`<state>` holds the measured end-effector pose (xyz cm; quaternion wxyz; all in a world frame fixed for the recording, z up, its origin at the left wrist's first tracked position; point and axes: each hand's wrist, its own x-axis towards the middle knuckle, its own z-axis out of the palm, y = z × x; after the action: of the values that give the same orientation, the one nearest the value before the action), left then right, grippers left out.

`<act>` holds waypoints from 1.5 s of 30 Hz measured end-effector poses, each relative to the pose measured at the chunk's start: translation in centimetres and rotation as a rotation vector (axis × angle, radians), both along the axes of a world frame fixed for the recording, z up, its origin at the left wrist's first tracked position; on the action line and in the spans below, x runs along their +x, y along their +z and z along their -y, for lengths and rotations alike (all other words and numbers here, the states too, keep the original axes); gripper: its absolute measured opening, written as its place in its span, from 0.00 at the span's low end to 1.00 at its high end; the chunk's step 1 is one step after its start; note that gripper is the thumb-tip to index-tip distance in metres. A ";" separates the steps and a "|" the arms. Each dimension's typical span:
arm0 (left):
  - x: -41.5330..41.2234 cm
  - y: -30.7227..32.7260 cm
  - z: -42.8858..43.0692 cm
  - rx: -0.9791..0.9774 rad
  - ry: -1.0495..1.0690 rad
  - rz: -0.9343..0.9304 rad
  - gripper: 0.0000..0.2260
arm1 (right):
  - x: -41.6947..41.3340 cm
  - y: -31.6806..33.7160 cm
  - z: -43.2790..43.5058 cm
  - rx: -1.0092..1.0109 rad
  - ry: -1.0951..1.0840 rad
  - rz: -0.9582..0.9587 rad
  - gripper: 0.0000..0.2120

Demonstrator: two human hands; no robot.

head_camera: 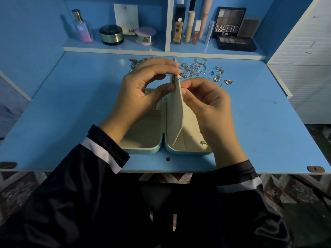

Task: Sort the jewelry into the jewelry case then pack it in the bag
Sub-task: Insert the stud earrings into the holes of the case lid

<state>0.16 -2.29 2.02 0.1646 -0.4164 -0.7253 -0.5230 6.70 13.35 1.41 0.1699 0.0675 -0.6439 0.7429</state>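
Grips the case's cream flap [176, 111] with the left hand [143, 86], thumb pressed to its left face and fingers curled over the top edge, holding it upright. Pinches thumb and forefinger of the right hand [206, 102] together against the flap's right face; cannot tell whether on the flap itself or on something tiny. Shows a small gold piece [173, 80] at the flap's top, just beside the left fingertips. Looks like the sorting step, probably fixing an earring to the flap. Calls next for a steady flap and a fine pinch, then a reach to the loose jewelry [195, 68] heaped on the desk [250, 122] just behind the jewelry case [141, 150], open flat near the desk's front edge. Shows no bag anywhere. Reads "MATTE" on the palette [227, 27] up on the shelf, "NUD" on a white card [126, 17], "SB" on the perfume bottle [82, 29].
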 end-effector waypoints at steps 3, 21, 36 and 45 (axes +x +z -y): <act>0.1 0.0 0.0 0.003 -0.004 0.009 0.11 | 0.1 0.1 -0.1 -0.017 0.020 -0.010 0.05; 0.0 -0.1 0.1 0.001 -0.021 0.037 0.11 | -0.5 0.8 -1.3 0.514 -0.063 -0.177 0.06; 0.0 -0.2 0.1 0.018 -0.022 0.040 0.11 | -0.8 0.3 -1.2 0.514 -0.085 -0.244 0.03; 0.0 -0.3 0.1 0.021 -0.031 0.065 0.13 | -0.4 0.4 -1.4 0.336 -0.009 -0.179 0.06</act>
<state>0.20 -2.35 1.69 0.1371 -0.4087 -0.7181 -0.5463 6.31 14.80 1.80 0.2160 0.1577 -0.7416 0.6152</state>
